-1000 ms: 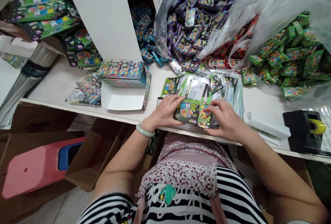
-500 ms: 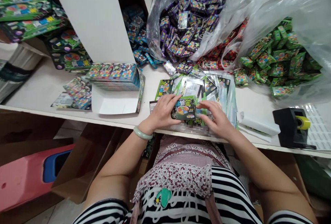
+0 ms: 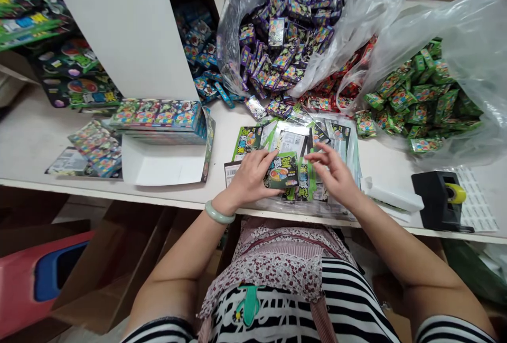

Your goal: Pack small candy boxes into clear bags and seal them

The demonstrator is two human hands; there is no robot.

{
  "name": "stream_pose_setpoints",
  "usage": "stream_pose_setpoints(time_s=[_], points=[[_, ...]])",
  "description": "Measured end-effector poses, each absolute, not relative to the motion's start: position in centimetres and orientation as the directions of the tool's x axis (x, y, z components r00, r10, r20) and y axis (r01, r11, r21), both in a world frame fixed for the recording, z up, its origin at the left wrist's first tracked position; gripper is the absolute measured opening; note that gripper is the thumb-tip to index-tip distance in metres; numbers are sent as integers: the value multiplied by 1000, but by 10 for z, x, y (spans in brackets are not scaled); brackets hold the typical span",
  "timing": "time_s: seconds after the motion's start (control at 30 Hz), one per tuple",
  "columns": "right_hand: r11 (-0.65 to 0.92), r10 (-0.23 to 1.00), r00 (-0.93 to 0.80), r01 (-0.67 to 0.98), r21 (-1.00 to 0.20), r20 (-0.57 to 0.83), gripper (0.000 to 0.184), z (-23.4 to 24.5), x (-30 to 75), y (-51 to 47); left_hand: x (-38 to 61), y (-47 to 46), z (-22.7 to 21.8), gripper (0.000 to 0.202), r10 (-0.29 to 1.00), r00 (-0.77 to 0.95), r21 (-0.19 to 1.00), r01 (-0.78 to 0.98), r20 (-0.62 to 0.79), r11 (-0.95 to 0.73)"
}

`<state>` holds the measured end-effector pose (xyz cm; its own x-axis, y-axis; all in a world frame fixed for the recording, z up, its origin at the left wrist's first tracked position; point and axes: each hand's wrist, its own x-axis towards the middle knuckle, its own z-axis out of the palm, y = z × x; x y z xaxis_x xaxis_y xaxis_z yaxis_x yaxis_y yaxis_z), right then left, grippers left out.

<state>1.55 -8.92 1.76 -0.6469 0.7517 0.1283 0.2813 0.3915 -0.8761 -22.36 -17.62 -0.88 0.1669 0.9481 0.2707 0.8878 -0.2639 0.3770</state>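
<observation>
My left hand [image 3: 250, 177] grips a green printed card pack [image 3: 282, 170] at its left edge, just above the table's near edge. My right hand [image 3: 332, 174] is beside the pack on the right, fingers bent and spread over a second green card [image 3: 307, 180] and the clear plastic sleeves [image 3: 340, 140] under it. A pale green bangle [image 3: 219, 213] circles my left wrist. More green header cards [image 3: 247, 141] lie fanned behind the pack.
Plastic bags of purple packs [image 3: 277, 42], red packs [image 3: 336, 89] and green packs [image 3: 420, 95] fill the back of the white table [image 3: 47, 174]. An open display box [image 3: 162, 137] sits left, a black tape dispenser [image 3: 438, 200] right. Cardboard boxes [image 3: 114, 279] stand below.
The green pack has been lifted slightly farther from the table edge. My right hand has let go of the pack's right side and opened its fingers. The camera view shifted left.
</observation>
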Motion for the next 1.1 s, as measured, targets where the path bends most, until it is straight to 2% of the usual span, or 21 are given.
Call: stream_pose_setpoints(time_s=[0.2, 0.27, 0.4, 0.53, 0.6, 0.7, 0.73, 0.8, 0.87, 0.9, 1.0, 1.1], points=[[263, 753, -656, 238, -935, 44, 54, 9, 9, -87, -225, -175, -13, 98, 943, 170, 401, 872, 287, -280], [250, 766, -641, 235, -940, 44, 57, 6, 7, -86, -224, -175, -14, 99, 936, 182, 380, 877, 302, -293], [246, 709, -706, 260, -934, -10, 62, -2, 4, -84, -221, -176, -16, 101, 930, 221, 373, 869, 295, -325], [224, 755, -655, 213, -951, 31, 64, -2, 5, -86, -220, -176, -15, 101, 938, 200, 392, 869, 282, -303], [210, 717, -697, 224, -952, -6, 63, 1, 5, -89, -219, -176, -14, 100, 939, 210, 390, 868, 273, -308], [192, 588, -802, 259, -947, -100, 59, 10, 6, -76, -220, -176, -11, 99, 937, 230, 380, 868, 264, -320], [193, 586, -803, 268, -944, -108, 58, 14, 6, -64, -222, -177, -9, 99, 936, 220, 375, 871, 276, -316], [240, 682, -728, 310, -920, -68, 52, 23, 5, -25, -226, -179, -6, 100, 931, 186, 370, 879, 315, -301], [378, 829, -555, 460, -803, 72, 44, 32, 3, 27, -231, -182, -1, 101, 921, 153, 368, 884, 357, -289], [424, 860, -493, 552, -718, 129, 40, 37, 2, 55, -233, -183, 1, 101, 919, 139, 370, 885, 370, -283], [477, 879, -431, 766, -431, 205, 38, 52, -8, 129, -238, -188, 7, 101, 922, 113, 377, 889, 369, -260], [417, 901, -362, 875, -247, 238, 43, 63, -21, 181, -240, -190, 11, 102, 933, 91, 389, 891, 348, -233]])
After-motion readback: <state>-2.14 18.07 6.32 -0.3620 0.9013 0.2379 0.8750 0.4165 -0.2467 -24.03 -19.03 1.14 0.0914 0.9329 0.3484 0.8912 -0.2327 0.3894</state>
